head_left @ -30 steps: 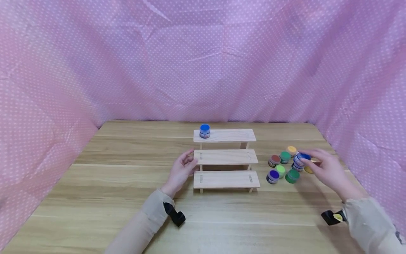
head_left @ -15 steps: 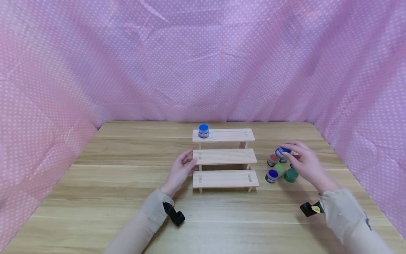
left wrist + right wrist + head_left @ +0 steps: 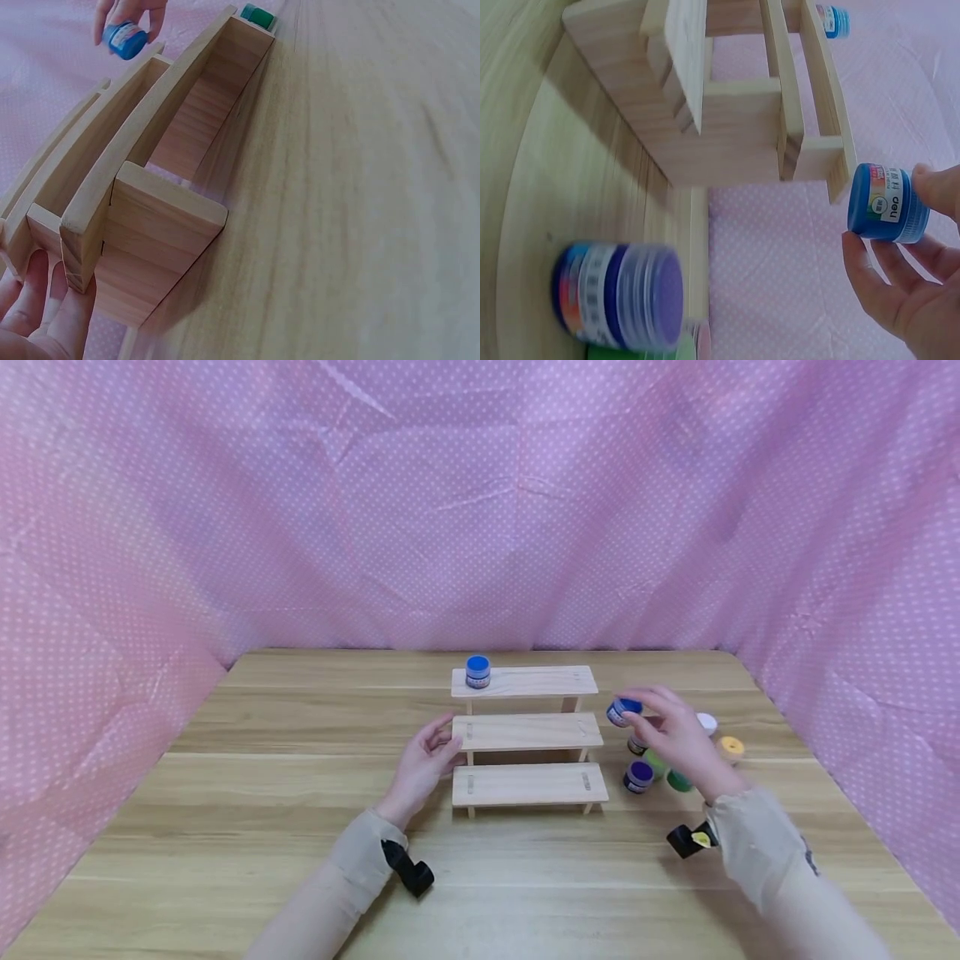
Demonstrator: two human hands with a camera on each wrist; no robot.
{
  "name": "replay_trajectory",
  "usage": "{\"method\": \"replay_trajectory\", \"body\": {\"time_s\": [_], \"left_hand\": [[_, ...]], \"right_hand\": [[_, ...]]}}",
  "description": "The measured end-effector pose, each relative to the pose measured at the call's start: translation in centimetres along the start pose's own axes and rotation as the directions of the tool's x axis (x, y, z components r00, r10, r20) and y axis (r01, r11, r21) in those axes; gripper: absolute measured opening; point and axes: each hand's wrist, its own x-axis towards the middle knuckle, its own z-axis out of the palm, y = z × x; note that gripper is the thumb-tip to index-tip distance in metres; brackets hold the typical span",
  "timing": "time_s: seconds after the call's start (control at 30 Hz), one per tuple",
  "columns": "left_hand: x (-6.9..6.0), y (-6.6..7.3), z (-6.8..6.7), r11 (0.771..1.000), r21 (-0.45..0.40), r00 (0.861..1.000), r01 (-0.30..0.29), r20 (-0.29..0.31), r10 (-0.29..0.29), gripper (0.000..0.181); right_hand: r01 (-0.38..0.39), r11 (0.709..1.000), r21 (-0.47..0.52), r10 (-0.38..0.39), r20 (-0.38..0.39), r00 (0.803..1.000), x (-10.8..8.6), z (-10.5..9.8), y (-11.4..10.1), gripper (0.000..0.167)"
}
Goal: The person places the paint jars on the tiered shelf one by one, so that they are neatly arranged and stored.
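Observation:
A three-tier wooden stand point(image 3: 528, 732) stands mid-table. My left hand point(image 3: 420, 770) holds its left end by the middle tier; in the left wrist view, the fingers point(image 3: 71, 315) touch the plank ends. In the air right of the stand, my right hand point(image 3: 684, 742) grips a blue paint jar point(image 3: 621, 713) between thumb and fingers. The right wrist view shows that jar point(image 3: 885, 202) tilted, its label visible. A second blue paint jar point(image 3: 477, 673) sits upright at the left of the top tier.
Below and behind my right hand stand several paint jars, among them a purple one point(image 3: 638, 777), a green one point(image 3: 679, 781), a yellow-lidded one point(image 3: 730, 748) and a white-lidded one point(image 3: 707, 723). Some are partly hidden. A pink dotted curtain point(image 3: 480, 527) encloses the table.
My right hand has lifted the blue jar out of the group and carried it left towards the stand. The left hand keeps its place at the stand.

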Motion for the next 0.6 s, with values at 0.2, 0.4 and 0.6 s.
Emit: {"method": "replay_trajectory", "body": {"time_s": [0.2, 0.4, 0.6], "left_hand": [[-0.1, 0.0, 0.0, 1.0, -0.017, 1.0, 0.0, -0.01, 0.0, 0.05], [0.0, 0.0, -0.1, 1.0, 0.002, 1.0, 0.006, -0.005, -0.006, 0.052], [0.0, 0.0, 0.0, 1.0, 0.0, 1.0, 0.004, -0.005, -0.004, 0.051]], "right_hand": [[-0.01, 1.0, -0.006, 0.01, 0.013, 1.0, 0.9, 1.0, -0.9, 0.031], [0.018, 0.999, 0.027, -0.019, 0.014, 1.0, 1.9, 1.9, -1.8, 0.03], [0.061, 0.996, 0.072, -0.061, 0.003, 0.998, 2.5, 2.8, -2.3, 0.03]]}}
